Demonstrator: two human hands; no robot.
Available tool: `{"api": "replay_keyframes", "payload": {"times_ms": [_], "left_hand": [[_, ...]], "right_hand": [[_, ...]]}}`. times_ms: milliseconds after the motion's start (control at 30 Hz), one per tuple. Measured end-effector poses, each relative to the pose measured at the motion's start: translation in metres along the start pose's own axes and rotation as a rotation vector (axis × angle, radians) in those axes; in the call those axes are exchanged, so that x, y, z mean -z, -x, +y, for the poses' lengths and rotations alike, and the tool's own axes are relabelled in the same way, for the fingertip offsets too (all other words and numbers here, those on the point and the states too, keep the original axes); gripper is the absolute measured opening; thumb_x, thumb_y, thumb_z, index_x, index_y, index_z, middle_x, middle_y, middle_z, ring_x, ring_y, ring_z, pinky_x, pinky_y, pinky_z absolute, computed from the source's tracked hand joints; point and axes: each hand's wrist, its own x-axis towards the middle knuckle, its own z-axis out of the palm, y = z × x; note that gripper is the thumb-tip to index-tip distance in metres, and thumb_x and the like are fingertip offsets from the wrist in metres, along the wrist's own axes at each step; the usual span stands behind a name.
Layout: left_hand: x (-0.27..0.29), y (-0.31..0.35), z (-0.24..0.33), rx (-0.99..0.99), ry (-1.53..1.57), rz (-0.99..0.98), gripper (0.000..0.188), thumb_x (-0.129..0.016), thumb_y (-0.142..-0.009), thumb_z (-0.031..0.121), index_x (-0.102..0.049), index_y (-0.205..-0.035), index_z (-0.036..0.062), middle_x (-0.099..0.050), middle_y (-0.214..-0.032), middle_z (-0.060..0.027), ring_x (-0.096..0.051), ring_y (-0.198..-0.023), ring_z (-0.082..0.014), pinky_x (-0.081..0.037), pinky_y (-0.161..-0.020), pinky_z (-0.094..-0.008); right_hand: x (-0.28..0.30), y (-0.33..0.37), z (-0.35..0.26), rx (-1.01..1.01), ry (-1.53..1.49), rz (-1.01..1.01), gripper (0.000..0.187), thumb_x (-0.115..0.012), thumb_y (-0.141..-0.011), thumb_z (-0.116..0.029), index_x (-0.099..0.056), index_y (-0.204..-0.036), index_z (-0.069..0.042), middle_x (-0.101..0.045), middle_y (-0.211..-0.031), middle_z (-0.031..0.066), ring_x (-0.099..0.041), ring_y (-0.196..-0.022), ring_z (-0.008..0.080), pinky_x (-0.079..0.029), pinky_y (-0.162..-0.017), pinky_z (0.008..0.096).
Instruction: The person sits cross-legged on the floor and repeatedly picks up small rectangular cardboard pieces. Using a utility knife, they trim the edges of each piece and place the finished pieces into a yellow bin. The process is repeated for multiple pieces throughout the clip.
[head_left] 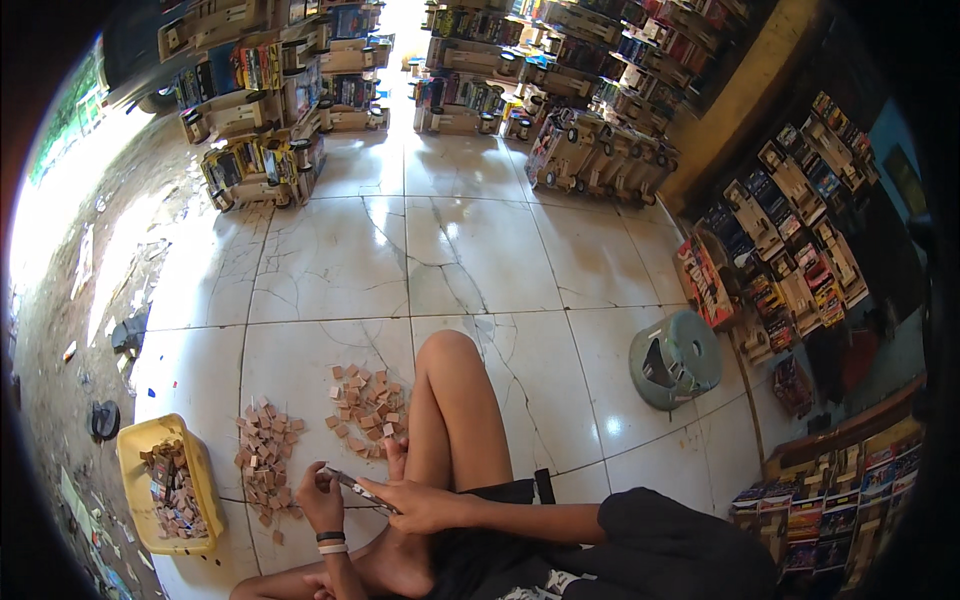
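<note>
I sit on the tiled floor with my legs folded. My right hand is wrapped round a slim grey metallic tool, perhaps pliers; its exact kind is too small to tell. My left hand, with a dark and a white band at the wrist, pinches its fingertips together at the far end of that tool. What the pinch holds is too small to make out. Just beyond my hands lie two loose piles of small square wooden pieces, a left pile and a right pile beside my foot. Thin spikes seem to stick out from some pieces.
A yellow plastic basin holding more small pieces stands at the left. To the right is a green plastic stool, near a red printed box. Stacked wooden toy trucks line the back. Littered bare ground borders the tiles.
</note>
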Motion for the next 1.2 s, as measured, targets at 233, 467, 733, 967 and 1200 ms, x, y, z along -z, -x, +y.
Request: {"api": "replay_keyframes", "payload": {"times_ms": [233, 467, 733, 967, 1200], "left_hand": [[0.0, -0.004, -0.01, -0.042, 0.014, 0.028, 0.04, -0.077, -0.081, -0.008, -0.071, -0.119, 0.0025, -0.07, -0.075, -0.0082, -0.069, -0.066, -0.0168, -0.057, -0.067, -0.0322], [0.001, -0.002, -0.016, -0.037, -0.037, -0.005, 0.041, -0.079, -0.078, -0.008, -0.07, -0.116, 0.0028, -0.064, -0.07, -0.0066, -0.061, -0.062, -0.0159, -0.051, -0.062, -0.0331], [-0.003, 0.005, 0.002, 0.036, -0.043, 0.147, 0.043, -0.079, -0.077, -0.01, -0.065, -0.117, 0.0026, -0.071, -0.074, -0.0088, -0.069, -0.067, -0.0186, -0.054, -0.067, -0.0348], [-0.004, 0.001, -0.018, 0.055, -0.06, 0.16, 0.05, -0.081, -0.075, -0.009, -0.068, -0.122, 0.0029, -0.073, -0.076, -0.0074, -0.071, -0.07, -0.0211, -0.056, -0.07, -0.0352], [-0.002, -0.003, -0.035, 0.051, -0.087, 0.156, 0.047, -0.086, -0.074, -0.004, -0.071, -0.119, 0.0016, -0.075, -0.078, -0.0089, -0.07, -0.069, -0.0202, -0.055, -0.068, -0.0348]], "right_hand": [[0.005, -0.024, -0.01, -0.042, 0.107, -0.116, 0.092, -0.052, -0.078, 0.004, -0.031, -0.167, -0.003, -0.069, -0.092, 0.033, -0.069, -0.089, 0.046, -0.049, -0.096, 0.0512], [-0.009, -0.033, -0.006, 0.031, 0.128, -0.039, 0.092, -0.052, -0.074, 0.004, -0.036, -0.164, 0.0, -0.066, -0.077, 0.0304, -0.067, -0.075, 0.0458, -0.051, -0.082, 0.0508], [-0.009, -0.029, -0.016, -0.044, 0.126, -0.069, 0.093, -0.054, -0.074, 0.003, -0.033, -0.164, 0.002, -0.069, -0.086, 0.0332, -0.068, -0.08, 0.0469, -0.052, -0.084, 0.0518], [-0.018, -0.039, -0.006, -0.035, 0.139, -0.008, 0.092, -0.055, -0.073, 0.003, -0.034, -0.163, 0.004, -0.072, -0.097, 0.0343, -0.07, -0.093, 0.0483, -0.052, -0.093, 0.0525], [-0.01, -0.036, -0.013, -0.094, 0.106, -0.083, 0.092, -0.056, -0.072, 0.002, -0.036, -0.162, 0.003, -0.073, -0.099, 0.0321, -0.07, -0.095, 0.0482, -0.052, -0.092, 0.0545]]}}
